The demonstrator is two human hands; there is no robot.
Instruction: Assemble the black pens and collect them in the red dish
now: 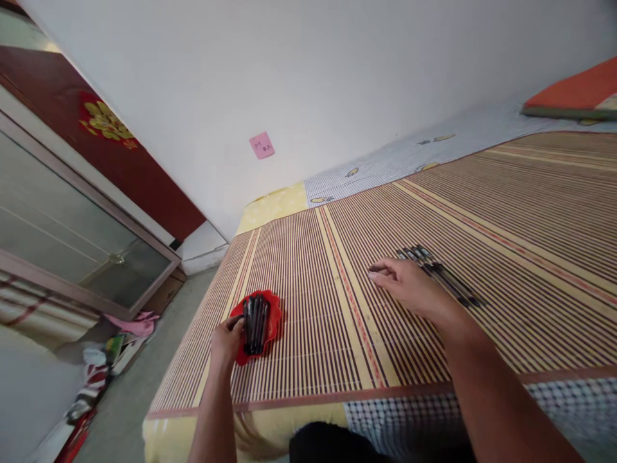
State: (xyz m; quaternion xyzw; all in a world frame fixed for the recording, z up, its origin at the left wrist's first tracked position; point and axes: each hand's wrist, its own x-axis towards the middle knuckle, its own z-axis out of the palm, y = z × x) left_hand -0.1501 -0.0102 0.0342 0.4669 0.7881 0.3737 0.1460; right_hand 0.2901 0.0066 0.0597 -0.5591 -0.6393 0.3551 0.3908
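Left hand [229,333]: at the left rim of a red scalloped dish [274,314], fingers bent, thumb and fingertips beside the pens. Whether it grips the rim, a pen or merely rests there cannot be determined.

Right hand [400,283]: over the striped slatted mat [308,334], fingers loosely curled, a small gap at the thumb; no object is visible in it.

Black pens [256,325] lie bunched lengthwise in the dish, near ends close to its near rim. Right of the dish and well apart from it, further pens [450,283] lie roughly side by side on the mat, slanting from far left to near right. The right hand and wrist hide part of this group; exact count not established.

Risks, in judgement. The dish appears shallow and light: a push or downward press by the left hand on its rim could tip it and spill the bunch. The pens are round-barrelled by appearance and could roll. A sideways sweep of the right wrist could scatter the mat group. The mat's near edge [308,400] borders the bed's drop, where a stray pen could fall.
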